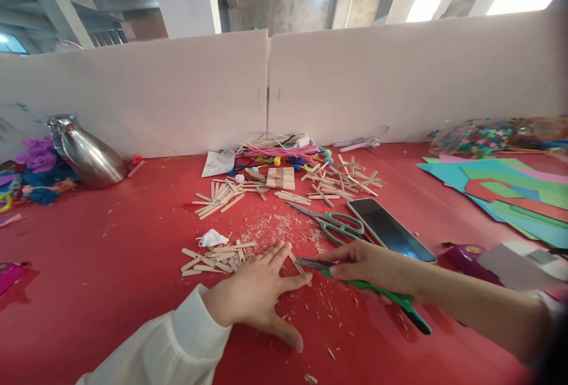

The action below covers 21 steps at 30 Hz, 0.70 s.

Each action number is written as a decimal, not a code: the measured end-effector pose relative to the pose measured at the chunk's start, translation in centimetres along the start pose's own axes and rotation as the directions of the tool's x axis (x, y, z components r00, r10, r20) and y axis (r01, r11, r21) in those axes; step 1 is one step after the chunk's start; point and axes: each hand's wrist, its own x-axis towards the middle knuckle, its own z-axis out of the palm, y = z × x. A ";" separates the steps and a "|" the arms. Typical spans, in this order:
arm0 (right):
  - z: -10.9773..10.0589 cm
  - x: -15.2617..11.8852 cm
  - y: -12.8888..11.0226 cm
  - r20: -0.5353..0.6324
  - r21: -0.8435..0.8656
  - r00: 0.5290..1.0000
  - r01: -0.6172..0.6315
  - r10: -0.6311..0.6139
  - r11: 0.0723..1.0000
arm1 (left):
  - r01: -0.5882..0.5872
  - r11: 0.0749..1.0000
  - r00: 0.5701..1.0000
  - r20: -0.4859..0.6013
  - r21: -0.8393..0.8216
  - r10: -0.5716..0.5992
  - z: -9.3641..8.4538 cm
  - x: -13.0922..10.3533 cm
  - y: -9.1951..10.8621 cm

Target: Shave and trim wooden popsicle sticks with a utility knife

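My left hand [261, 290] lies spread on the red table, with its fingertips at a single wooden stick [293, 261]. My right hand [373, 267] is closed around a green-handled cutting tool [402, 300], whose grey tip points left and meets or nearly meets that stick. Part of the handle is hidden under the fingers. Beyond my hands, wood shavings [277, 226] are scattered. Grey-green scissors [341, 225] rest beside a dark-screened phone [390, 228]. A pile of wooden sticks [217, 259] with a crumpled white scrap [213, 238] sits left of my left hand.
More sticks [350, 178] and pink pipe cleaners [284, 151] lie farther back. A steel jug [91, 154] leans at the left. Coloured paper sheets [501, 187] and a purple tape dispenser [473, 261] are at the right. White panels [177, 95] bound the table's far edge.
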 end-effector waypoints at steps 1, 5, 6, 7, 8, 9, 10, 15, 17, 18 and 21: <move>0.3 -0.1 0.2 -0.019 -0.017 1.000 0.021 -0.021 1.000 | 0.002 1.000 1.000 0.001 0.002 -0.002 0.0 0.0 0.0; 1.2 -1.0 -1.0 -0.117 -0.289 0.980 0.124 -0.164 0.949 | 0.002 1.000 1.000 -0.002 0.020 -0.002 0.0 -0.1 0.1; 1.4 -1.3 -1.5 -0.145 -0.383 0.965 0.147 -0.217 0.912 | 0.001 1.000 1.000 -0.004 0.027 -0.001 0.0 -0.1 0.0; 1.5 -1.6 -2.0 -0.161 -0.462 0.955 0.152 -0.251 0.874 | -0.001 0.999 1.000 -0.006 0.032 0.001 0.1 0.0 0.0; 1.7 -1.8 -2.4 -0.167 -0.522 0.949 0.145 -0.267 0.840 | -0.003 0.999 1.000 -0.006 0.035 0.003 0.1 0.0 -0.1; 1.8 -2.0 -2.7 -0.172 -0.569 0.946 0.132 -0.275 0.812 | -0.003 0.999 1.000 -0.005 0.037 0.004 0.2 0.1 -0.1; 1.9 -2.1 -2.9 -0.175 -0.603 0.945 0.118 -0.275 0.789 | -0.004 0.999 1.000 -0.004 0.036 0.004 0.2 0.1 -0.2; 2.0 -2.1 -3.5 -0.182 -0.678 0.957 0.044 -0.226 0.734 | -0.005 1.000 1.000 -0.008 0.030 0.006 0.3 0.2 -0.2; 1.9 -2.1 -3.9 -0.180 -0.689 0.964 0.020 -0.198 0.725 | -0.006 0.999 1.000 -0.009 0.031 0.006 0.2 0.1 -0.1; 1.8 -2.1 -4.2 -0.171 -0.692 0.967 0.017 -0.187 0.721 | -0.004 0.999 1.000 -0.010 0.032 0.005 0.2 0.1 0.0; 1.7 -2.2 -4.7 -0.148 -0.705 0.973 0.020 -0.175 0.709 | -0.002 0.999 1.000 -0.016 0.038 0.003 0.2 0.0 0.1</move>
